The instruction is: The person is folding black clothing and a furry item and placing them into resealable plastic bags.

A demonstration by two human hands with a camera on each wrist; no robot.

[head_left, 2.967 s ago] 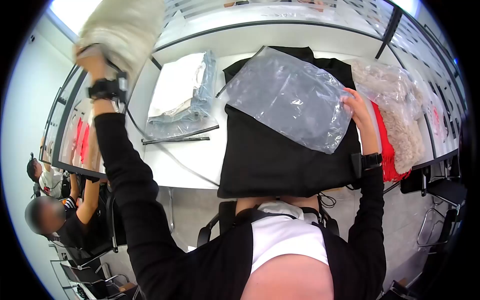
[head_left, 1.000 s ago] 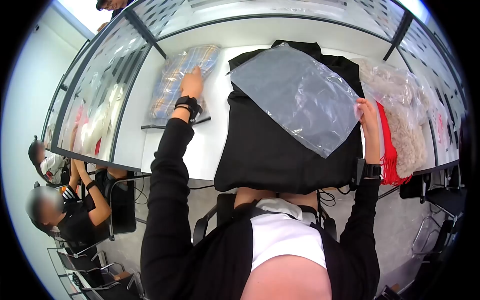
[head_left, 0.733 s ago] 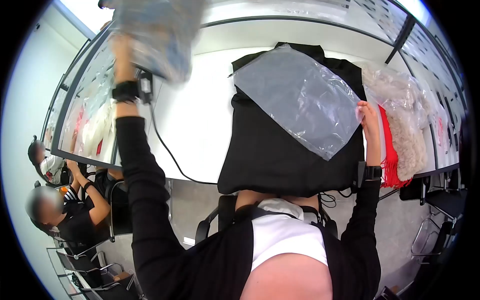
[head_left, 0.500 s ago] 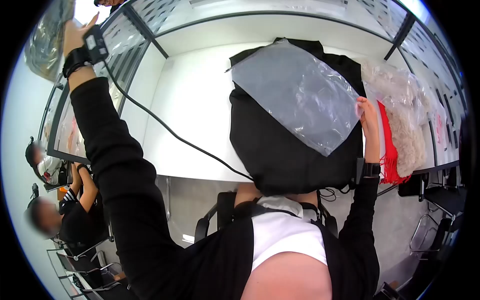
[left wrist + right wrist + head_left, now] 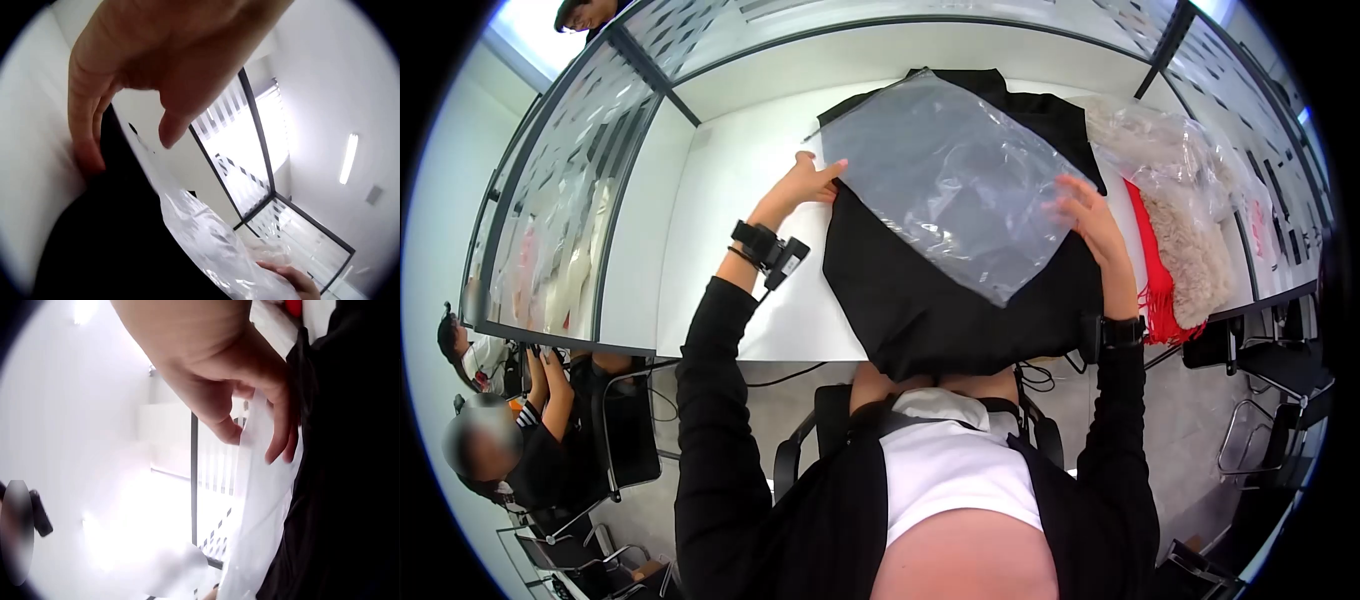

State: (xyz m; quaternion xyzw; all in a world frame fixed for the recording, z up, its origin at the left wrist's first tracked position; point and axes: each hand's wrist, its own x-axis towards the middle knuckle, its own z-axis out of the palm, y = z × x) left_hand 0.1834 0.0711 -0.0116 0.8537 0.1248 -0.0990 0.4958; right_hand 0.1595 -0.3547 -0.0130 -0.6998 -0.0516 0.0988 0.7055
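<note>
sleeves point(image 5: 718, 400): long, black | top point(image 5: 960, 475): white | wrists: black straps point(image 5: 1122, 331), boxy black device point(image 5: 786, 262)

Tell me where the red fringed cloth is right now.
In the head view, the red fringed cloth lies at the right side of the white table, between the black garment and the beige fluffy item.

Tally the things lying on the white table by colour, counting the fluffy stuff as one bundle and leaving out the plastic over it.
Black: 1 (cloth)
Red: 1 (fringed cloth)
Beige: 1 (fluffy bundle)
Clear: 1 (bag)
Total: 4
</note>
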